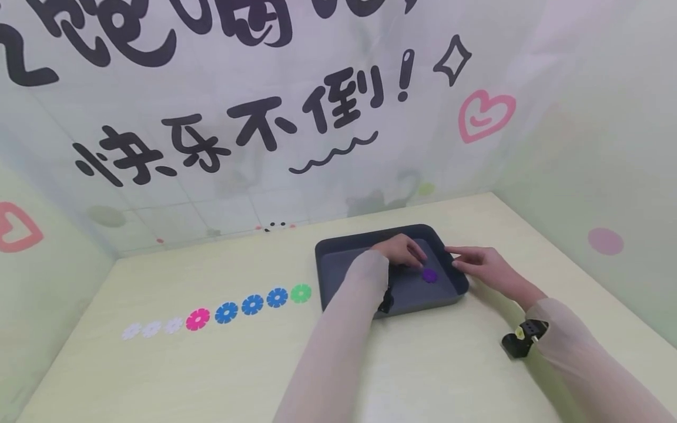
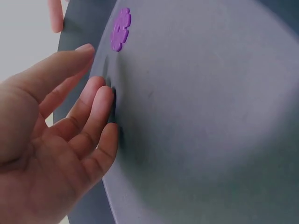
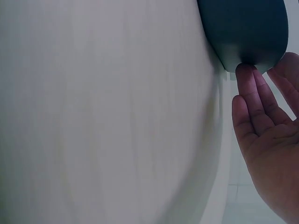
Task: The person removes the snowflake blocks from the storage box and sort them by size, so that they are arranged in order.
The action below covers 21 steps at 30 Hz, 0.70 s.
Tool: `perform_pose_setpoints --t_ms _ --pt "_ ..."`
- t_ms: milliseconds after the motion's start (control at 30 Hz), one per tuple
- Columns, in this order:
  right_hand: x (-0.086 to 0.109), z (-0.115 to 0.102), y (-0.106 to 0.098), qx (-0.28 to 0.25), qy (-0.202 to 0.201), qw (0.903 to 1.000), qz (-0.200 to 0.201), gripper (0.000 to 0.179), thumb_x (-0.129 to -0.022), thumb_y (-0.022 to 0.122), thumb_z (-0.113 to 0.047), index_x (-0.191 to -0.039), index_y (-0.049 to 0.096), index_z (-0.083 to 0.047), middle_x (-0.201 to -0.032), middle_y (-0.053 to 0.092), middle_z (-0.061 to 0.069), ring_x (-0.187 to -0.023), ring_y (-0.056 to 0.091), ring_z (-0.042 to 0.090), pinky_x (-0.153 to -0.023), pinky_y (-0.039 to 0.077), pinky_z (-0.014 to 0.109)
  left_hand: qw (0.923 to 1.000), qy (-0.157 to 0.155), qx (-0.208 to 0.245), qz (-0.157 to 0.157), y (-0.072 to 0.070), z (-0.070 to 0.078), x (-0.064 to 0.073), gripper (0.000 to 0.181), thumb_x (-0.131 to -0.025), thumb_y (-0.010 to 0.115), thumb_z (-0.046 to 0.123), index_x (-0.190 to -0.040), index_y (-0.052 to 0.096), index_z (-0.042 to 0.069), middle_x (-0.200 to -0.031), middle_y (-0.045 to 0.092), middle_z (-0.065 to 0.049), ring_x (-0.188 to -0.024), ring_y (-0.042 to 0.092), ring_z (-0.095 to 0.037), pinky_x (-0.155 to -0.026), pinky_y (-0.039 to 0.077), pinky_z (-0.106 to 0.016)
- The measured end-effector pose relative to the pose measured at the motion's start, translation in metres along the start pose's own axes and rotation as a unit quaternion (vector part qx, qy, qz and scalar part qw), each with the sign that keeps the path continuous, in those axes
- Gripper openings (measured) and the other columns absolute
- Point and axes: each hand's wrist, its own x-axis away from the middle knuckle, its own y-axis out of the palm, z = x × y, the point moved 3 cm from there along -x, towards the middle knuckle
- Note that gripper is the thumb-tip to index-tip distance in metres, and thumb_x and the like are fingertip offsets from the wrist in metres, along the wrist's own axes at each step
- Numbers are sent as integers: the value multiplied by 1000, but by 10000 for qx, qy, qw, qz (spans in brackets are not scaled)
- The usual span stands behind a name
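Note:
A dark grey tray (image 1: 412, 304) lies on the table, with one purple flower-shaped disc (image 1: 429, 275) on its floor near the right side. My left hand (image 1: 402, 249) is inside the tray, just short of that disc. In the left wrist view the left hand (image 2: 60, 121) has loosely bent fingers with nothing between them, and the purple disc (image 2: 121, 30) lies beyond the fingertips. At the tray's right wall, my right hand (image 1: 483, 267) touches the outside with its fingertips. The right wrist view shows the right hand (image 3: 271, 135) with nearly straight fingers against the tray wall (image 3: 247, 32).
Left of the tray runs a row of flower-shaped discs: three white, the nearest being a white disc (image 1: 173, 325), then a pink disc (image 1: 198, 319), three blue, including a blue disc (image 1: 252, 304), and a green disc (image 1: 301, 293). A printed wall sheet (image 1: 254, 194) stands behind the table (image 1: 211, 376).

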Motion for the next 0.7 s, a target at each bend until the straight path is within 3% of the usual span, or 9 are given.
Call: perform_pose_setpoints --t_ms 200,367,533,700 --pt "1 1 -2 -13 -26 10000 62 44 -90 59 -20 -128 51 1 -112 61 19 -92 56 0 -76 43 16 9980 342 -307 -430 5 5 -9 30 -80 70 6 -110 66 5 -103 66 -3 -82 54 -2 -70 40 -13" --pt "0 -1 -1 -87 -52 9999 67 43 -90 59 -18 -127 51 2 -107 63 20 -90 57 2 -75 43 17 9957 530 -475 -595 6 7 -13 33 -79 71 4 -111 66 6 -91 62 1 -73 49 -3 -65 38 -14" --pt "-2 -1 -2 -21 42 10000 61 43 -90 59 -18 -127 51 1 -103 64 18 -90 57 3 -76 43 17 9943 578 -550 -712 8 8 -16 33 -76 73 4 -109 67 6 -71 55 3 -63 46 -5 -59 36 -16" --pt "-1 0 -3 80 31 9999 84 42 -90 59 -17 -127 51 1 -101 65 17 -90 57 4 -76 43 18 9942 439 -634 -752 12 6 -21 32 -74 76 7 -105 70 9 -67 54 5 -63 45 -5 -60 36 -16"
